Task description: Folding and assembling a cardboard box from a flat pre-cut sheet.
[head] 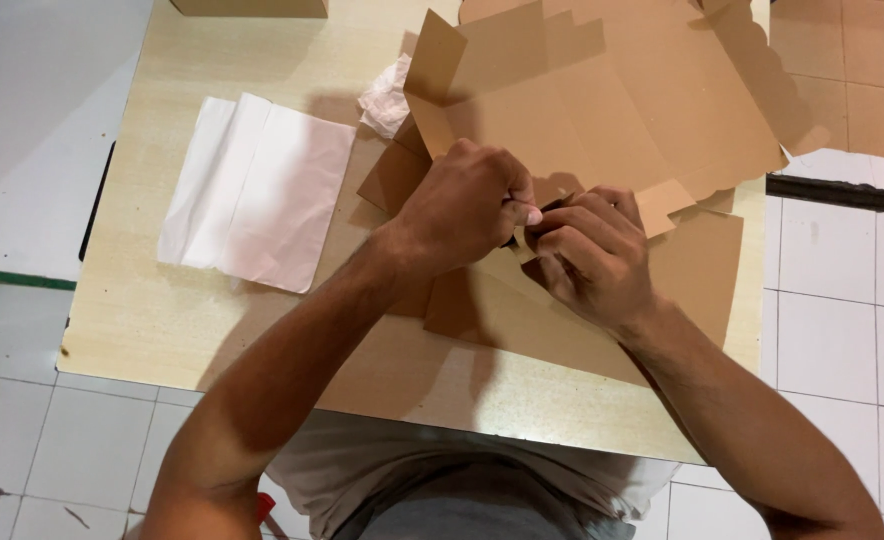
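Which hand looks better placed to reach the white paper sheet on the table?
Probably the left hand. The white sheet lies on that side of the table, with nothing between them. The right hand would have to cross over the left and the cardboard both are pinching.

arms bare to elbow+ | no rings/watch | light tee | grey bottoms

Cardboard sheet [602, 110] lies on table [162, 310]. Left of it: folded paper [257, 190]. Crumpled tissue [387, 95] touching its left edge. Both hands [462, 205] [592, 250] on its near edge.
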